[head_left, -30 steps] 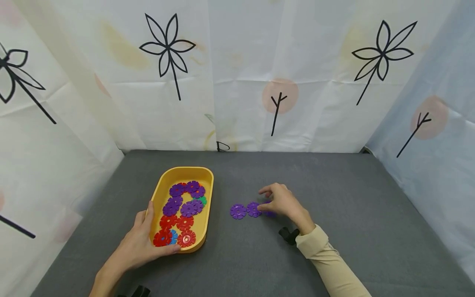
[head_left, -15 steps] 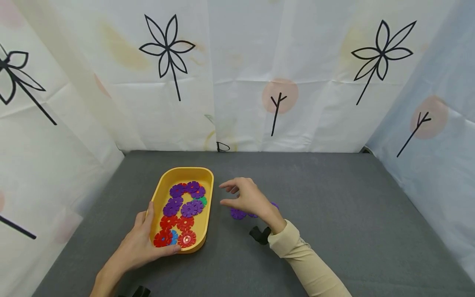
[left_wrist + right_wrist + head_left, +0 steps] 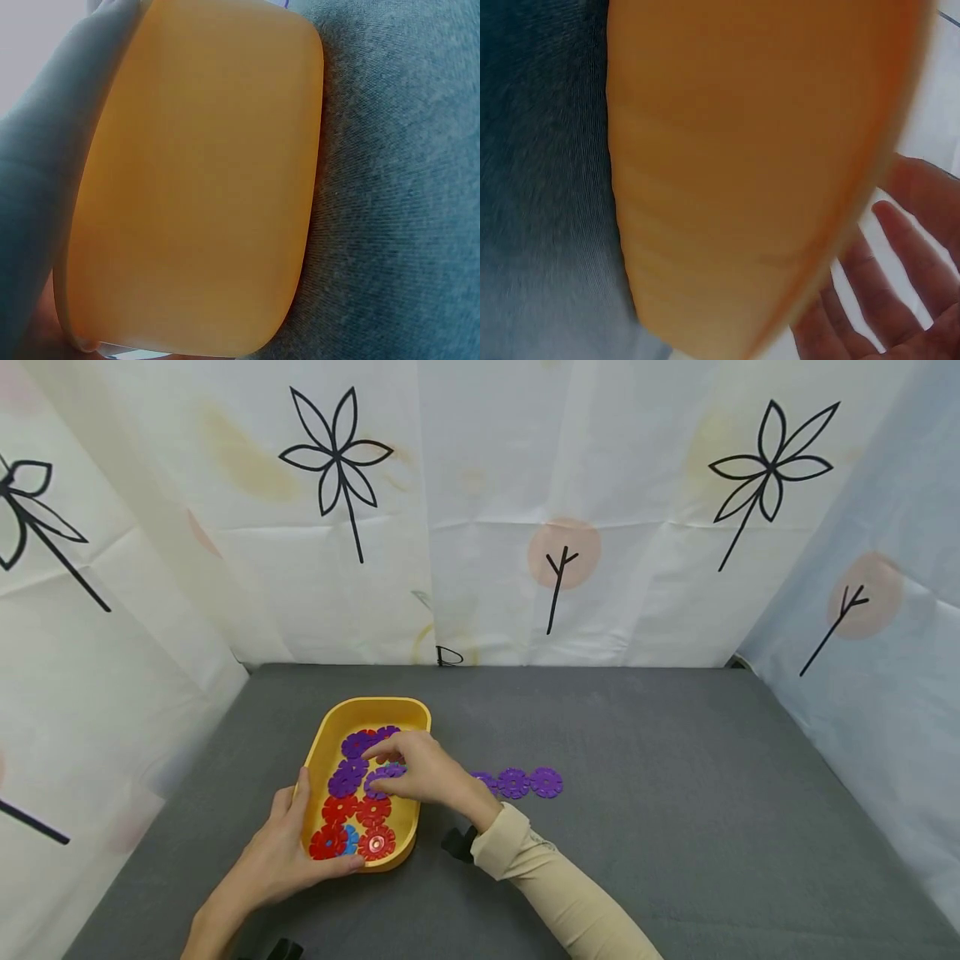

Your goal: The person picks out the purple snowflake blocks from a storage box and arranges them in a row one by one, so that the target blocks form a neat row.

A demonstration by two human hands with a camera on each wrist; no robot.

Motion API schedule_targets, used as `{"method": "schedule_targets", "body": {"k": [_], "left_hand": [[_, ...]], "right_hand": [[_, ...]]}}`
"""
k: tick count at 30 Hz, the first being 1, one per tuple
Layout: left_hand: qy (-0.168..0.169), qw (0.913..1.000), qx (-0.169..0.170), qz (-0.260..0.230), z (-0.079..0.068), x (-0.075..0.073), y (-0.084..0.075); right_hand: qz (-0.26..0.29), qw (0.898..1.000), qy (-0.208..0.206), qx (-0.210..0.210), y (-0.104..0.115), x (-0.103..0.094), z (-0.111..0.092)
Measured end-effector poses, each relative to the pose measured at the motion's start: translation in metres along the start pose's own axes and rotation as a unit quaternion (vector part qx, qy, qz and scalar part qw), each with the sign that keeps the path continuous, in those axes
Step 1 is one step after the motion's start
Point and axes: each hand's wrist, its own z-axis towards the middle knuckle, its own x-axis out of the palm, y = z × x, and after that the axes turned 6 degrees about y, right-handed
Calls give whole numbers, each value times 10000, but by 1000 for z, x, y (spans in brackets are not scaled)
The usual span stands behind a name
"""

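A yellow plastic tray (image 3: 406, 832) holds several flower-shaped discs, purple, red, blue and green. My left hand (image 3: 273, 857) grips its near-left corner, thumb along the front rim and fingers on the left side. Over the tray, my right hand (image 3: 431, 770) reaches in from the right, thumb and fingers apart around a purple flower disc (image 3: 372, 783). The right wrist view shows those fingers (image 3: 877, 292) spread beyond the tray's wall (image 3: 735, 150). The left wrist view is mostly filled by the tray's outer wall (image 3: 195, 172).
Right of the tray, purple flower discs (image 3: 513, 783) lie in a row on the grey tabletop (image 3: 675, 827); my right wrist partly covers the leftmost one. Printed white curtains (image 3: 487, 485) enclose the table at the back and sides.
My right hand has moved left from the rightmost disc of the row to over the tray, uncovering the row's right end. The left hand and the tray have stayed put.
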Motion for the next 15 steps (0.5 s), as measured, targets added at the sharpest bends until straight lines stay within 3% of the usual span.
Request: {"method": "schedule_targets", "body": {"k": [7, 10, 15], "left_hand": [[-64, 10000, 42, -33, -1, 0, 0], [-63, 10000, 45, -31, -1, 0, -1], [-62, 10000, 29, -39, 0, 2, -1]], "right_hand": [[-340, 9990, 153, -240, -5, 18, 25], [-667, 9978, 30, -48, -8, 25, 31], [-1201, 9909, -25, 607, -5, 32, 33]]}}
